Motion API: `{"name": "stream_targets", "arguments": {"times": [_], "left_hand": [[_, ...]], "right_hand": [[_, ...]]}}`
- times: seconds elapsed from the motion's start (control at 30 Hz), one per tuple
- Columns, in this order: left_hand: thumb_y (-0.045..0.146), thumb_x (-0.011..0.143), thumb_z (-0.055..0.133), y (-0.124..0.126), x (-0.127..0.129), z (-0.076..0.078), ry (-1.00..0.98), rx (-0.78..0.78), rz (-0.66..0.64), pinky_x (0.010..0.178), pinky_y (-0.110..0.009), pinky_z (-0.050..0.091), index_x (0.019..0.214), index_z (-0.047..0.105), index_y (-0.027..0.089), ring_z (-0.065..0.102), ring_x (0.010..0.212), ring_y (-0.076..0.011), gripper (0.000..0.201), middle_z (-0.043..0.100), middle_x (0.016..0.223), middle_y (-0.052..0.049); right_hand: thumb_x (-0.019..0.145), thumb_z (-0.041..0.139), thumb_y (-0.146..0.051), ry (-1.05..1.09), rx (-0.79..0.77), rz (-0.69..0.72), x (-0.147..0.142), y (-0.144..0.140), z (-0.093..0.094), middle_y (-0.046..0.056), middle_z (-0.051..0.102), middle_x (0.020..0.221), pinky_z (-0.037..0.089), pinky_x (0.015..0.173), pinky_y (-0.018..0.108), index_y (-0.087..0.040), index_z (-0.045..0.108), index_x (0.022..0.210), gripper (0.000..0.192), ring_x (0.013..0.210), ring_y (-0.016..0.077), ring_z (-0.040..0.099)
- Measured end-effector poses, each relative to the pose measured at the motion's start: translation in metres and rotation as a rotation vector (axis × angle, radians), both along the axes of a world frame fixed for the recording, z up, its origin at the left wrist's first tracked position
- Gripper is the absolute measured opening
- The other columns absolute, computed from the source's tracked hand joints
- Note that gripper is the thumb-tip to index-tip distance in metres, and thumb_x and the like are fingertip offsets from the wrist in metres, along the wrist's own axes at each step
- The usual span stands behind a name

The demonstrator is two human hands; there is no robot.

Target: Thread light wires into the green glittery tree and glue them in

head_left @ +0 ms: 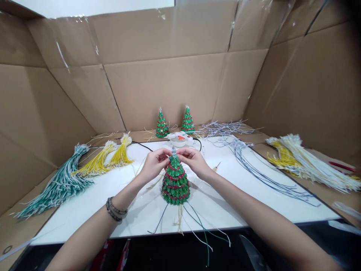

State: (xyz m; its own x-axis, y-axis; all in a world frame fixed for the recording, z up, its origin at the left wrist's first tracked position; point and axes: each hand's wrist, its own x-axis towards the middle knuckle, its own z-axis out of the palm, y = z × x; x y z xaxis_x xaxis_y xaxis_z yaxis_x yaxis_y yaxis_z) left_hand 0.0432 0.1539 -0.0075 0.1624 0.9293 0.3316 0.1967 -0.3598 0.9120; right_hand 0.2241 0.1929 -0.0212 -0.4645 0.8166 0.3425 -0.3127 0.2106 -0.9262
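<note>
Left hand [153,163], right hand [194,161], pinching tip of green tree [175,182] between them

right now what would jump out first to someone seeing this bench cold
The green glittery tree with red bands at the centre of the white board, its tip pinched by the left hand and right hand, wires trailing from its base. Two smaller trees stand behind by the cardboard wall. Bundles of green wires and yellow wires fan out at left.

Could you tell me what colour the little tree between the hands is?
The tree is green with red bands, seen in the head view.
</note>
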Motion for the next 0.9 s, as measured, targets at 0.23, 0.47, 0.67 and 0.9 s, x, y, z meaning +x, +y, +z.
{"name": "stream_targets", "arguments": {"times": [0.23,0.47,0.67,0.9], "left_hand": [[0.034,0.085,0.062,-0.001,-0.038,0.001,0.432,0.012,-0.022,0.069,-0.027,0.053,0.114,0.059,0.018,0.068,0.084,-0.0162,0.033,0.068,0.114,-0.010],[0.038,0.090,0.054,0.001,-0.059,-0.010,0.642,0.052,0.093,0.089,-0.036,0.052,0.104,0.060,0.020,0.065,0.101,-0.0218,0.023,0.069,0.109,-0.009],[0.029,0.093,0.050,-0.002,-0.037,-0.020,0.856,0.244,0.219,0.098,-0.042,0.047,0.117,0.056,0.020,0.061,0.114,-0.0276,0.026,0.067,0.119,-0.013],[0.037,0.097,0.042,-0.005,-0.041,-0.017,0.761,0.071,0.159,0.073,-0.032,0.049,0.118,0.056,0.022,0.065,0.079,-0.0206,0.029,0.069,0.087,-0.004]], "right_hand": [[0.066,0.086,-0.049,0.123,-0.001,-0.327,0.022,0.016,-0.004,0.001,0.071,0.071,0.056,0.072,0.033,-0.021,0.073,0.083,0.035,0.066,0.0151,0.065],[0.062,0.089,-0.042,0.286,-0.155,-0.369,0.042,0.032,-0.005,-0.002,0.069,0.075,0.057,0.078,0.030,-0.025,0.070,0.085,0.034,0.068,0.0125,0.064],[0.065,0.088,-0.038,0.336,-0.223,-0.236,0.039,0.033,-0.010,-0.003,0.067,0.074,0.058,0.085,0.032,-0.027,0.070,0.086,0.029,0.075,0.0135,0.066],[0.068,0.084,-0.045,0.261,-0.171,-0.309,0.041,0.041,-0.021,-0.003,0.066,0.073,0.058,0.085,0.034,-0.027,0.068,0.089,0.032,0.073,0.0139,0.066]]}}
